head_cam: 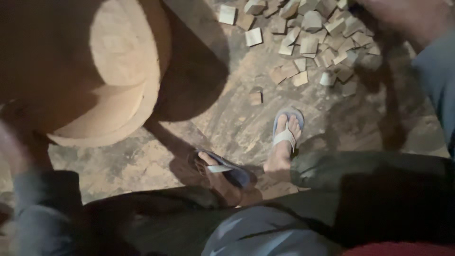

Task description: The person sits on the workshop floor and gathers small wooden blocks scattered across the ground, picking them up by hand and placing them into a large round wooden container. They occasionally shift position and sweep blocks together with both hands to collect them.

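Wooden blocks (308, 42) lie scattered in a heap on the dirt floor (227, 118) beyond the sandalled feet, none in hand; both hands are blurred at the edges, their fingers' state unreadable.

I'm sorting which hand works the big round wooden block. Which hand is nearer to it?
Left. The left hand, blurred at the frame's left edge, is right beside the round wooden block. The right hand is blurred at the upper right, past the pile of small wood pieces.

Pale tan wooden disc (118, 52), light beige and brown wood blocks (313, 38), blue sandals (287, 124) with white straps, mottled grey-brown dirt floor (227, 118), grey-blue sleeve (438, 71), dark olive trousers (369, 170)
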The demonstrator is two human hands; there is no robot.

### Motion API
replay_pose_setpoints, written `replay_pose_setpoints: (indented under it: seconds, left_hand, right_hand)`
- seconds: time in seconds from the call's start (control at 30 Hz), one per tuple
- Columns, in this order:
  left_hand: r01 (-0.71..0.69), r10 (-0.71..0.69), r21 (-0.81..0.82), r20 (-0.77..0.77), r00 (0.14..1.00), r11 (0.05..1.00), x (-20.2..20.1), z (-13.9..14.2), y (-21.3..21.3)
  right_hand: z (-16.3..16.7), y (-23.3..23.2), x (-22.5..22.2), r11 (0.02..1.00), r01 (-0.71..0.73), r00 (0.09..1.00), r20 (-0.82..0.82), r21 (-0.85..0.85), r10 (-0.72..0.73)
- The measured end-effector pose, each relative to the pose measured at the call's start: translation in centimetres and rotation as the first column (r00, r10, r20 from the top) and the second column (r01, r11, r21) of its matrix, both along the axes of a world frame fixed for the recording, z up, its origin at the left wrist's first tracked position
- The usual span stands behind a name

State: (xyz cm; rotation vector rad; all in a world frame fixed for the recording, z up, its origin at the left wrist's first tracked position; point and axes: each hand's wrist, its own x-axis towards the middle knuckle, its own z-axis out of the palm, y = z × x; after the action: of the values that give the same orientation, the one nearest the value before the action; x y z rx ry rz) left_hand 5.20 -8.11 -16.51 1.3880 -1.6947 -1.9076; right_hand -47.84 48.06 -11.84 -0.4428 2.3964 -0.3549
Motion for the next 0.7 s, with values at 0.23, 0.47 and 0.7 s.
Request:
replay_pose_setpoints:
  seconds: [0.23, 0.47, 0.7]
  left_hand:
    - [-0.049, 0.047, -0.071, -0.020, 0.999, 0.996, 0.1, 1.9, 0.2]
    - [-0.078, 0.077, -0.124, -0.008, 0.997, 0.989, 0.7, 1.5, 0.0]
    - [-0.096, 0.098, -0.179, 0.002, 0.995, 0.979, 1.4, 1.7, -1.2]
  right_hand:
    - [0.7, 2.3, -1.9, 0.707, -0.630, 0.638, -0.306, 0.321, 0.707]
    - [-4.6, -5.8, 5.7, 0.791, -0.590, 0.731, -0.308, 0.161, 0.609]
    - [-6.1, -1.0, 13.0, 0.383, -0.818, 0.356, -0.144, 0.429, 0.923]
